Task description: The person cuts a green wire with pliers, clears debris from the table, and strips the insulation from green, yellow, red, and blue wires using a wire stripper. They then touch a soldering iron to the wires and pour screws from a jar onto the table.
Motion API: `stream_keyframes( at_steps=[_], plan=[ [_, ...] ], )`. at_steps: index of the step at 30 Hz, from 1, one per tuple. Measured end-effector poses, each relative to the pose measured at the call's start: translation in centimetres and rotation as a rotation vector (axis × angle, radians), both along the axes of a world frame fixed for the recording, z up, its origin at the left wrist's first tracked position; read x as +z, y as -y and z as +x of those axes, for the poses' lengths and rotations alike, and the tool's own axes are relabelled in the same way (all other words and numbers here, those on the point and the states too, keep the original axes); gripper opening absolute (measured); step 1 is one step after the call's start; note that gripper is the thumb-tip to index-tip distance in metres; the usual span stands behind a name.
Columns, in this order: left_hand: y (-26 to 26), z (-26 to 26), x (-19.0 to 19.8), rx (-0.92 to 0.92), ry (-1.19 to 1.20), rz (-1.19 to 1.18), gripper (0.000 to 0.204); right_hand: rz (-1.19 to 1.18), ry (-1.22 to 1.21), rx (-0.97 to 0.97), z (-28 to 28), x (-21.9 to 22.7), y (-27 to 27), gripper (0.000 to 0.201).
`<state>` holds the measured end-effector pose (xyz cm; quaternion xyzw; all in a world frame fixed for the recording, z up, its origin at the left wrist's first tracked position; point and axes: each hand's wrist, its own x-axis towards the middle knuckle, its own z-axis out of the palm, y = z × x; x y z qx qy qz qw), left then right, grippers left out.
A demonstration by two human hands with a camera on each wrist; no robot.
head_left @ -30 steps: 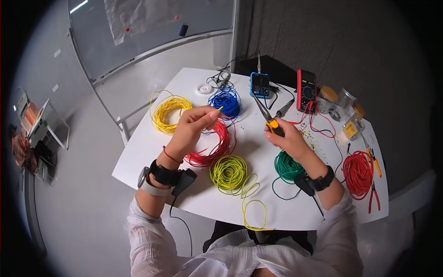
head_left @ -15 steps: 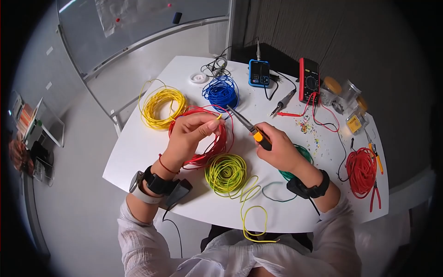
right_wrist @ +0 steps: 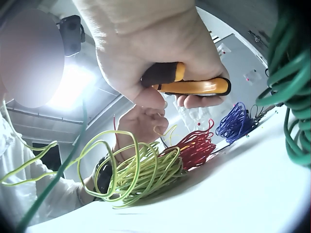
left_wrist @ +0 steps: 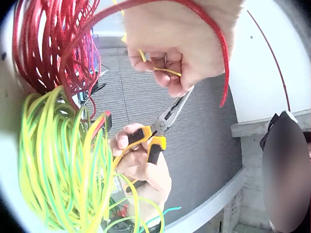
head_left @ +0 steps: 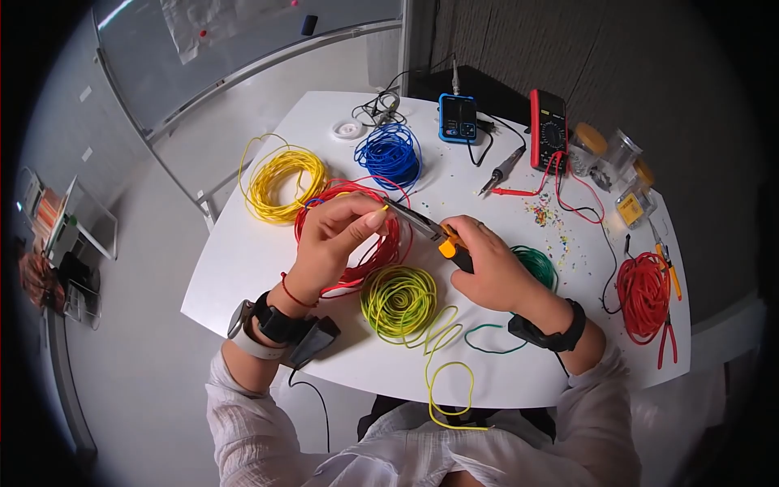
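Pinched between the thumb and fingers of the left hand (head_left: 337, 237) is a short yellow wire (left_wrist: 167, 72), above the red coil (head_left: 388, 250). The right hand (head_left: 505, 274) grips long-nose pliers by their orange and black handles (head_left: 454, 249); the left wrist view shows those handles spread apart. Their metal jaws reach to the left hand's fingertips, close to the wire end; whether they touch the wire I cannot tell. In the right wrist view an orange handle (right_wrist: 197, 87) lies in the right hand, and the pliers' tips are hidden.
Yellow (head_left: 272, 199), blue (head_left: 388, 158), yellow-green (head_left: 398, 304), green (head_left: 535, 268) and red (head_left: 641, 296) coils lie around the hands. Behind are a blue-framed device (head_left: 457, 119), a soldering iron (head_left: 505, 169), a red multimeter (head_left: 548, 134) and jars (head_left: 623, 154). Wire scraps lie at centre right.
The pliers have moved left from beside the blue coil to the left hand's fingertips. The left hand still pinches the yellow wire. The head view has shifted slightly.
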<state>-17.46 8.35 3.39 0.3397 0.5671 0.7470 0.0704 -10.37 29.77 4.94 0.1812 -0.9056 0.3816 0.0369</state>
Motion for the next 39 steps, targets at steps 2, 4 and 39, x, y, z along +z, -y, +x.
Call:
stream_keyframes(
  at_steps=[2,4,39],
  plan=[
    [0.03,0.04,0.00,0.009,-0.005,-0.001,0.013,-0.002,-0.006,0.001,0.02,-0.07,0.08,0.042],
    [0.12,-0.01,-0.11,0.015,-0.021,-0.014,0.012,-0.003,-0.013,0.000,0.08,-0.17,0.14,0.043],
    [-0.06,0.48,-0.21,0.015,-0.026,-0.026,0.013,0.141,-0.346,-0.127,0.09,-0.47,0.73,0.031]
  ],
)
